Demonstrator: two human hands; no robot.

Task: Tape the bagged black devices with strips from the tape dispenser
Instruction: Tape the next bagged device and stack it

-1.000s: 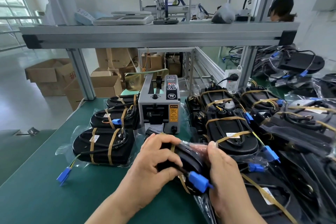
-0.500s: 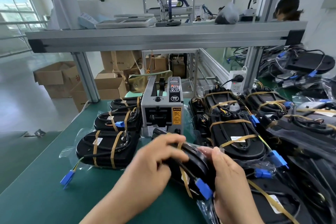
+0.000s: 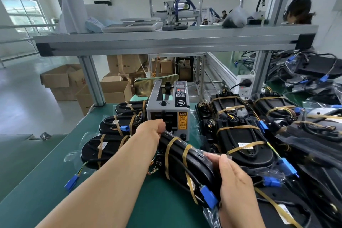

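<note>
Fronting the tape dispenser (image 3: 167,114), a label (image 3: 182,120) reads CAUTION.

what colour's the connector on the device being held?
Blue: the connector on the bagged device in the right hand, head view.

Left hand (image 3: 152,128) reaches far forward, fingers curled; right hand (image 3: 235,178) grips close in.

Our left hand (image 3: 152,128) sits at the tape dispenser (image 3: 167,112) slot; our right hand (image 3: 235,179) holds the bagged black device (image 3: 185,164).
</note>
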